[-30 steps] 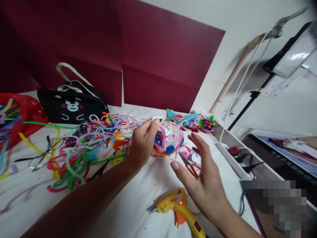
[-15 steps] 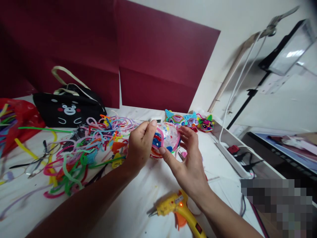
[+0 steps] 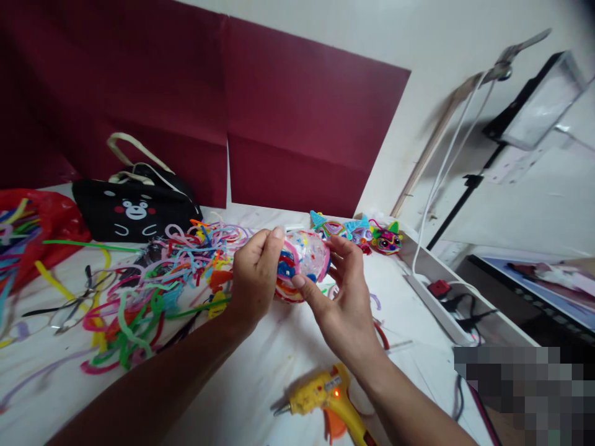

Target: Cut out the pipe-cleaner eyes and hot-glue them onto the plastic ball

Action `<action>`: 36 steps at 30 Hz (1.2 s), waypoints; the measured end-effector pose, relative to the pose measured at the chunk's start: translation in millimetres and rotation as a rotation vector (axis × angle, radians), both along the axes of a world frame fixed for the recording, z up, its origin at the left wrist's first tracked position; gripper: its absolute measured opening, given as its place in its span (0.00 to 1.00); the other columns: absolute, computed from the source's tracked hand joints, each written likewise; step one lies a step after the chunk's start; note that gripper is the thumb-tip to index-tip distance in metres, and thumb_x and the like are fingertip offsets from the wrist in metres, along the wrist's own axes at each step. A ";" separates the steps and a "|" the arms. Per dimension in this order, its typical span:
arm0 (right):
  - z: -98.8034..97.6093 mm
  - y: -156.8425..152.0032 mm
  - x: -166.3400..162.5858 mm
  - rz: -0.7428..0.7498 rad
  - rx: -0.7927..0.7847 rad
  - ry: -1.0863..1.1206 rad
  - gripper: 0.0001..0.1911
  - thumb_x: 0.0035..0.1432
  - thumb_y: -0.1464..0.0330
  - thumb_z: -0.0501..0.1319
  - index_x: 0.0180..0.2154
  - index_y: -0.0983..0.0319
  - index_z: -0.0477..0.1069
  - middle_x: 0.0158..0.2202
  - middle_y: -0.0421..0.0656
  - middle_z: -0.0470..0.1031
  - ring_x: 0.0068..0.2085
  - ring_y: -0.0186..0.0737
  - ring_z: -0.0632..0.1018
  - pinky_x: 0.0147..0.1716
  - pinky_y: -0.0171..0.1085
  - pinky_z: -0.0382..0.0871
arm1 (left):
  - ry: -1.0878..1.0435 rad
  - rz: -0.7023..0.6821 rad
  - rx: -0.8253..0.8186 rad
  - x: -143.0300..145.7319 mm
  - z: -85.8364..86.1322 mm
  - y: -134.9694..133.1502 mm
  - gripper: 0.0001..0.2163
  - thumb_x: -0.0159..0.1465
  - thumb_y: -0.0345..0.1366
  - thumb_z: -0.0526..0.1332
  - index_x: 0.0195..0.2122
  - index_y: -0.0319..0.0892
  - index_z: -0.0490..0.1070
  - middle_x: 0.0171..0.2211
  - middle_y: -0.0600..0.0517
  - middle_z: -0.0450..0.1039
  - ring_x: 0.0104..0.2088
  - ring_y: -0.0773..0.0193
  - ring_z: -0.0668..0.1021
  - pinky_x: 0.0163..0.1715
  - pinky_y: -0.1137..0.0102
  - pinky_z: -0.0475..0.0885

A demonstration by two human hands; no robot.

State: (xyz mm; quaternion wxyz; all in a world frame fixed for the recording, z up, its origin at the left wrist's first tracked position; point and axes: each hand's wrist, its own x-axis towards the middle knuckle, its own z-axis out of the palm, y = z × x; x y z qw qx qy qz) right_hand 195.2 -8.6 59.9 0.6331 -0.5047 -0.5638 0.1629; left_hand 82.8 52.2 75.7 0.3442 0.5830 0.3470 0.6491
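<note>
A clear ball covered with coloured pipe-cleaner pieces sits between both my hands above the white table. My left hand wraps round its left side, thumb on top. From the right, my right hand cups it with thumb and fingers pressed to its surface. Just below my right wrist a yellow glue gun lies on the table, its small red light glowing.
A tangle of coloured pipe cleaners spreads left of the ball, with scissors beside it. A black bear-face bag and red bag stand behind. Three finished pipe-cleaner faces line the back right. A white power strip runs along the right edge.
My right hand came in from open beside the ball and closed onto its right side. The ball shifted slightly left and toward me in both hands.
</note>
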 end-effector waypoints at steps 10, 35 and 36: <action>11.3 21.1 -4.9 0.148 0.006 0.047 0.34 0.52 0.67 0.70 0.58 0.58 0.58 0.59 0.50 0.68 0.58 0.51 0.72 0.60 0.54 0.65 | -0.130 0.100 0.056 -6.2 -2.7 13.0 0.19 0.68 0.44 0.57 0.22 0.45 0.54 0.20 0.59 0.51 0.22 0.67 0.57 0.23 0.72 0.56; 13.6 24.8 -6.1 0.132 0.068 -0.059 0.33 0.54 0.66 0.68 0.58 0.60 0.59 0.56 0.52 0.72 0.59 0.54 0.72 0.59 0.51 0.66 | -0.132 0.221 0.047 -4.5 0.4 10.2 0.20 0.68 0.47 0.58 0.22 0.45 0.56 0.21 0.58 0.53 0.22 0.68 0.58 0.22 0.71 0.57; 14.8 23.8 -6.1 0.139 0.071 -0.055 0.32 0.54 0.66 0.68 0.58 0.60 0.59 0.55 0.51 0.73 0.58 0.53 0.73 0.60 0.51 0.66 | -0.134 0.230 0.060 -4.5 1.2 8.8 0.20 0.68 0.46 0.58 0.22 0.44 0.56 0.21 0.58 0.53 0.22 0.68 0.58 0.21 0.71 0.57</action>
